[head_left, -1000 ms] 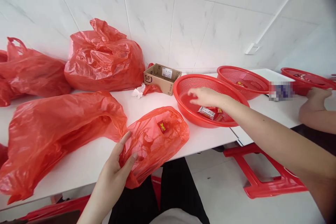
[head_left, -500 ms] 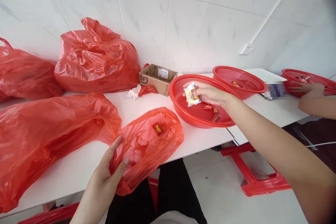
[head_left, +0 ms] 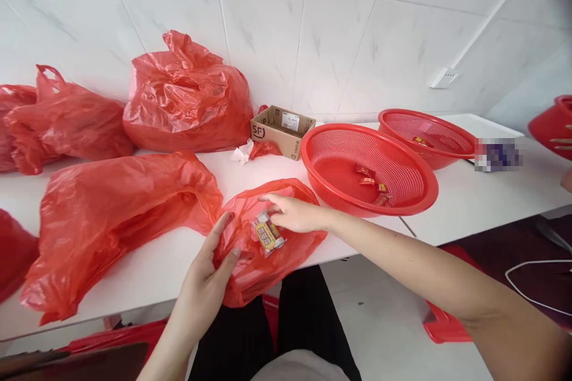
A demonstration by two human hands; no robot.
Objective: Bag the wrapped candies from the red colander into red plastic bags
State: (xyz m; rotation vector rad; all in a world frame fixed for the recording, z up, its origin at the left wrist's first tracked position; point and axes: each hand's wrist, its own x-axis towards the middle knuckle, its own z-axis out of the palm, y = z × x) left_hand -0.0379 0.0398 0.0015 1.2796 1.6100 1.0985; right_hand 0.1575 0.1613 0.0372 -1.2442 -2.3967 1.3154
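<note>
My left hand (head_left: 208, 274) grips the near left edge of a thin red plastic bag (head_left: 250, 286), thumb on one side and fingers on the other, keeping its mouth spread. Over that mouth is my right hand (head_left: 298, 214), with one finger stretched out and the rest at the top edge of a small yellow-and-clear snack packet (head_left: 269, 237). The packet hangs tilted above the bag's inside. Behind my right wrist stands a red perforated plastic basket (head_left: 413, 181), where several small red and yellow wrapped packets (head_left: 367, 181) lie at the bottom.
Another red bag (head_left: 120, 208) lies slack on the left, with full red bags (head_left: 192, 107) along the wall. A cardboard box (head_left: 286, 134) stands behind crumpled white paper (head_left: 242, 152). A second basket (head_left: 460, 146) is farther right; another person's fingers (head_left: 562, 144) touch a red basket (head_left: 554, 125).
My right hand has moved left from above the basket to over the bag, bringing the snack packet. The view has shifted right-to-left slightly. The other person's basket is now raised.
</note>
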